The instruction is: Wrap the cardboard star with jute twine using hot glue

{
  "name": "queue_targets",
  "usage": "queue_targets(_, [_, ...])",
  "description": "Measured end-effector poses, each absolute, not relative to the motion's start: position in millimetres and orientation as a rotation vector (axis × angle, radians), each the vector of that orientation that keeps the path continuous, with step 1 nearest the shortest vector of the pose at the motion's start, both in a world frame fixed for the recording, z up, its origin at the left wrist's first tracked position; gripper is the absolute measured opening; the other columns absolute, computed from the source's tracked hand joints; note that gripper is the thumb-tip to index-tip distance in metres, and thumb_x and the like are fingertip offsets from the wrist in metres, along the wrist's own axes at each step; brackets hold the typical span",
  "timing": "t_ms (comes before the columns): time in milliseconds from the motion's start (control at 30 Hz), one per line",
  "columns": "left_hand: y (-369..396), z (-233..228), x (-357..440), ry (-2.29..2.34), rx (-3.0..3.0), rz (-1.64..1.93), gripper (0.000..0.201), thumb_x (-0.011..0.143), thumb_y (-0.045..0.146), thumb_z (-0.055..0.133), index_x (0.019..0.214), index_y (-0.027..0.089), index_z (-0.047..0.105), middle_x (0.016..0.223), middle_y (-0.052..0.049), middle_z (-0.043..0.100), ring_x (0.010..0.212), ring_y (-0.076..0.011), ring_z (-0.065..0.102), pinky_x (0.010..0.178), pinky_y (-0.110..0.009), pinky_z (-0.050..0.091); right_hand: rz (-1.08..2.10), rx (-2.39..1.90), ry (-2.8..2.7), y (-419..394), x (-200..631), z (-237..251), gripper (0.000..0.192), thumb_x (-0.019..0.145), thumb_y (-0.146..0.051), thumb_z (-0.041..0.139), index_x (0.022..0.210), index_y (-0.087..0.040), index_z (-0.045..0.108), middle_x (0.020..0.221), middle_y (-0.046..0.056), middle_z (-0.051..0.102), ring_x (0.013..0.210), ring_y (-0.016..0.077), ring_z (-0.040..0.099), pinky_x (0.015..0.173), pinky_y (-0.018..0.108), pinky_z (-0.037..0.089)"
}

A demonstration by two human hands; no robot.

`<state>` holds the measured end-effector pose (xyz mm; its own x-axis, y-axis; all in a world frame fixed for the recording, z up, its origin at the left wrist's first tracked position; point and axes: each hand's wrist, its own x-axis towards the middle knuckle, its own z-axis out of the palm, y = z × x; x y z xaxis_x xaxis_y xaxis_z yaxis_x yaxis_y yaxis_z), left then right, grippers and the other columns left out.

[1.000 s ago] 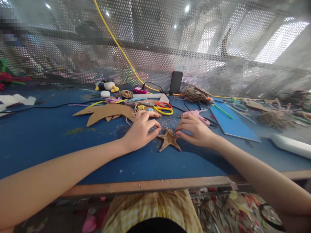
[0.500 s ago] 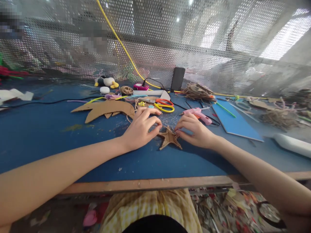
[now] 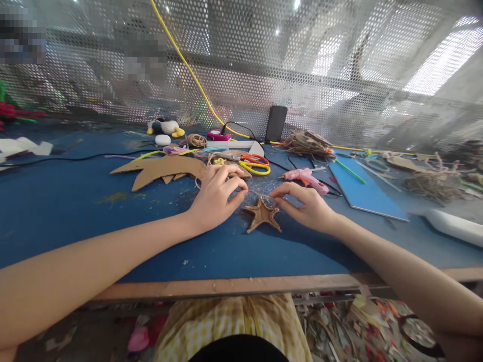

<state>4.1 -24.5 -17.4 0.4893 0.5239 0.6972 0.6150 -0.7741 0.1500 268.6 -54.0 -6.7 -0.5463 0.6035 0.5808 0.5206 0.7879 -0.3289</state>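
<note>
A small brown cardboard star (image 3: 263, 214) with a twine-like edging lies on the blue tabletop. Just behind its top point, a thin strand of twine (image 3: 258, 193) is stretched between my two hands. My left hand (image 3: 219, 198) pinches one end between thumb and forefinger, left of the star. On the right, my right hand (image 3: 304, 202) pinches the other end with its thumb and fingertips. Beyond the right hand lies a pink glue gun (image 3: 307, 179). Scissors with orange and yellow handles (image 3: 255, 165) rest behind the left hand.
Cut cardboard (image 3: 162, 170) lies at left. A blue board (image 3: 364, 188) is at right, near a white piece (image 3: 455, 225). Behind are a twine coil (image 3: 196, 140), a bundle of brown strands (image 3: 307, 143), a phone (image 3: 276, 123), a yellow cable (image 3: 188, 68) and a perforated metal screen (image 3: 241, 50).
Both hands have lifted slightly away from the star, and the twine between them now shows as a taut strand. More of the star's top is visible.
</note>
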Motion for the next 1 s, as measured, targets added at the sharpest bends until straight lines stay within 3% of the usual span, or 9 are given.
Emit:
queue_targets(67, [-23,-19,5,-1.067,-2.605,-1.096,0.013,0.098,0.024,0.057,0.095,0.021,0.068,0.124,-0.008,0.063,0.119,-0.0302,0.048,0.107,-0.050,0.038,0.160,-0.799,-2.274,-53,271,-8,0.023,0.100,-0.019,0.052,0.119,-0.023,0.064,0.094,0.004,0.075,0.080,0.0157,0.069,0.076,0.030,0.056])
queue_targets(200, [-22,-19,5,-1.100,-2.619,-1.096,0.021,0.094,0.017,0.056,0.112,0.022,0.065,0.126,-0.008,0.061,0.122,-0.0294,0.048,0.108,-0.049,0.038,0.184,-0.650,-2.311,-53,272,-5,0.027,0.099,-0.014,0.048,0.110,-0.023,0.071,0.092,0.005,0.074,0.085,0.0164,0.068,0.077,0.031,0.056])
queue_targets(367, [-27,-16,4,-0.932,-2.694,-1.065,0.016,0.091,0.016,0.055,0.092,0.021,0.070,0.130,-0.008,0.058,0.123,-0.0299,0.046,0.110,-0.050,0.037,0.169,-0.583,-2.348,-50,273,-5,0.037,0.100,-0.014,0.050,0.130,-0.026,0.067,0.098,0.005,0.075,0.090,0.0169,0.069,0.082,0.032,0.057])
queue_targets(467, [-31,-14,4,-0.872,-2.801,-0.897,0.017,0.092,0.029,0.059,0.096,0.020,0.073,0.136,-0.011,0.057,0.126,-0.0351,0.044,0.111,-0.057,0.036,0.114,-0.539,-2.367,-47,274,-8,0.037,0.098,-0.015,0.057,0.132,-0.026,0.067,0.097,0.005,0.075,0.089,0.0164,0.070,0.081,0.031,0.057])
queue_targets(633, [-34,-9,5,-0.817,-2.988,-0.651,0.057,0.079,0.062,0.072,0.112,0.017,0.071,0.146,-0.017,0.050,0.134,-0.0426,0.038,0.113,-0.063,0.033,0.115,-0.597,-2.343,-46,277,-9,0.038,0.098,-0.012,0.057,0.132,-0.026,0.066,0.102,0.005,0.075,0.094,0.0169,0.070,0.085,0.033,0.058])
queue_targets(733, [-34,-8,4,-0.736,-3.064,-0.573,0.053,0.078,0.048,0.075,0.121,0.019,0.068,0.153,-0.015,0.043,0.138,-0.0424,0.034,0.114,-0.062,0.034,0.078,-0.620,-2.354,-45,281,-9,0.039,0.099,-0.011,0.054,0.134,-0.025,0.065,0.105,0.006,0.074,0.097,0.0169,0.069,0.087,0.033,0.057])
queue_targets(867, [-32,-12,3,-0.673,-3.057,-0.632,0.046,0.084,0.022,0.064,0.130,0.024,0.064,0.159,-0.012,0.034,0.140,-0.0394,0.032,0.116,-0.061,0.032,-0.027,-0.581,-2.390,-41,285,-9,0.030,0.098,-0.012,0.057,0.124,-0.022,0.069,0.098,0.005,0.073,0.090,0.0156,0.068,0.082,0.031,0.056])
queue_targets(1000, [-26,-18,3,-0.835,-2.925,-0.792,0.038,0.087,0.012,0.053,0.122,0.018,0.065,0.150,-0.015,0.042,0.136,-0.0362,0.036,0.115,-0.057,0.035,-0.125,-0.604,-2.433,-41,283,-6,0.021,0.099,-0.015,0.058,0.113,-0.022,0.071,0.093,0.005,0.071,0.087,0.0162,0.065,0.081,0.033,0.055])
